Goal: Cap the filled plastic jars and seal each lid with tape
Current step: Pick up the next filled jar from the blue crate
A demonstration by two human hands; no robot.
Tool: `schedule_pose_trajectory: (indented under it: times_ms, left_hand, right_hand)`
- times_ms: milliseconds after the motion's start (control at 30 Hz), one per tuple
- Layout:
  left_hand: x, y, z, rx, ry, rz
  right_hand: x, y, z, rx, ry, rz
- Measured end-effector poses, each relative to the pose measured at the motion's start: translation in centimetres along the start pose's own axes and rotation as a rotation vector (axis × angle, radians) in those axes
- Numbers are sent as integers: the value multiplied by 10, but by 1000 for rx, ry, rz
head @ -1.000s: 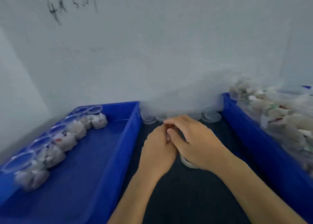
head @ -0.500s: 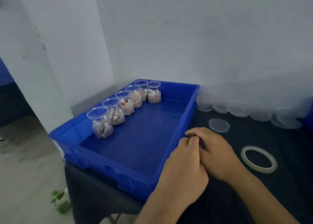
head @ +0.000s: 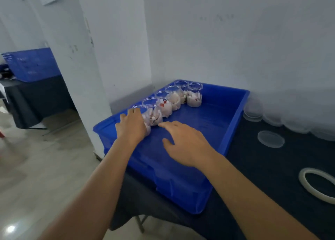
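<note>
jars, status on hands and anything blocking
Left hand grips nearest jar in blue tray. Right hand open, hovering beside it. Jars uncapped. Nothing blocking.

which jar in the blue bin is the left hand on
The nearest jar in the row: the left hand covers it; the other five stand untouched beyond it.

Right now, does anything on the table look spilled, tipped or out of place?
Nothing stands out. The jars stand upright in a row in the blue tray, uncapped, nothing spilled. One loose lid and the tape roll lie flat on the dark table.
</note>
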State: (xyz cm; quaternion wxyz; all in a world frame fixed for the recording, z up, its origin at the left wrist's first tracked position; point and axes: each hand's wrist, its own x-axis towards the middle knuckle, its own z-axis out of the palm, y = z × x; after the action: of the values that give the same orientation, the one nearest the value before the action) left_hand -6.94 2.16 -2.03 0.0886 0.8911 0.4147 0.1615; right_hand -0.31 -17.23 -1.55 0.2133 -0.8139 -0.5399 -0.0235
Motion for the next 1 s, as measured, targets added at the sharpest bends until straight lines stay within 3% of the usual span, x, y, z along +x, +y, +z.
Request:
schedule_pose_trajectory:
  times_ms: [100,267,500,633,833,1000]
  left_hand:
    - [15,0,8,28,-60,38]
    - [27,4,0,71,51,36]
    - [-18,73,-49,-47,364,226]
    - [-63,144,-66,-268,465,424]
    - [-124,242,-39,-552,371,658]
    - [-158,277,35,-587,173,637]
  right_hand:
    - [11,-3,9,-26,-33,-10]
    - [8,5,8,-47,15,4]
    - [-9,49,-40,-74,263,71]
    - [-28,79,-83,116,449,132]
    - [-81,131,-129,109,599,236]
    - [-138,180,-98,210,498,447]
